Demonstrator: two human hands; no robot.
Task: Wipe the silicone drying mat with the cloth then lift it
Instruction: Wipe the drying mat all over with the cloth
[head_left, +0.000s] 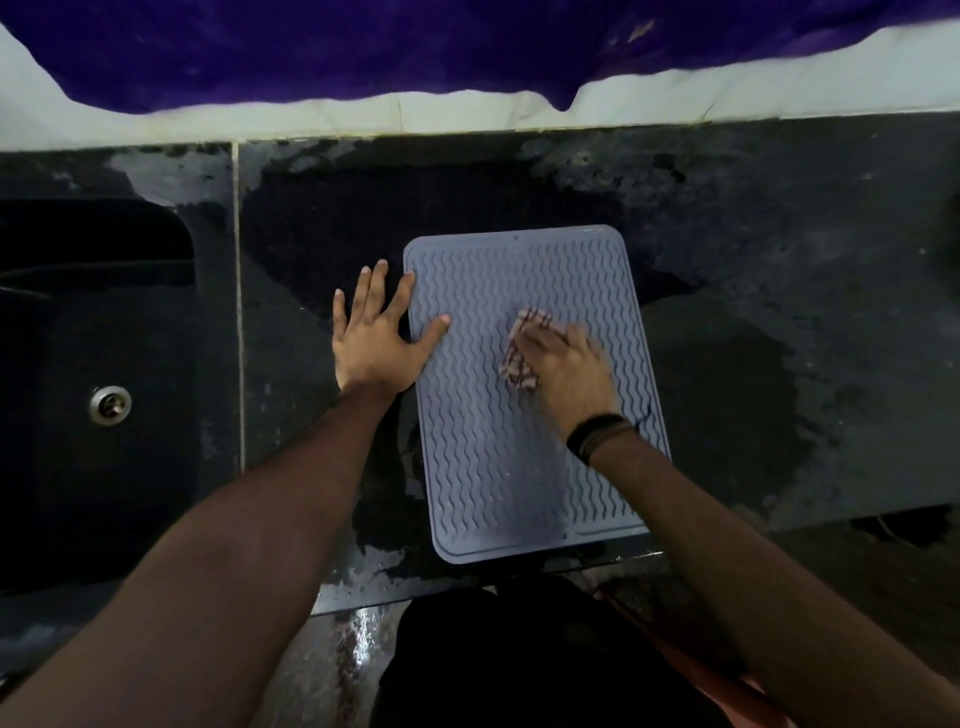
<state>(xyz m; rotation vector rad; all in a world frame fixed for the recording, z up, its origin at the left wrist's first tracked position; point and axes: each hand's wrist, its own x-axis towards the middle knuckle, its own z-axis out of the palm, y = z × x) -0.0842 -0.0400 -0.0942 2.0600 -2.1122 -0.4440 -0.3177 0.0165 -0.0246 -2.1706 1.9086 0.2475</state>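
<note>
Right now my right hand is clenched on the checked cloth, pressing it mid-mat, while my left hand lies flat and released, its thumb pinning the left edge. The silicone drying mat lies flat on the wet desk; it looks floppy and slick, so I'd pinch a corner to peel it up

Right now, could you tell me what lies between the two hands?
Head view: only bare ribbed drying mat between left hand and right hand, which presses the cloth.
</note>
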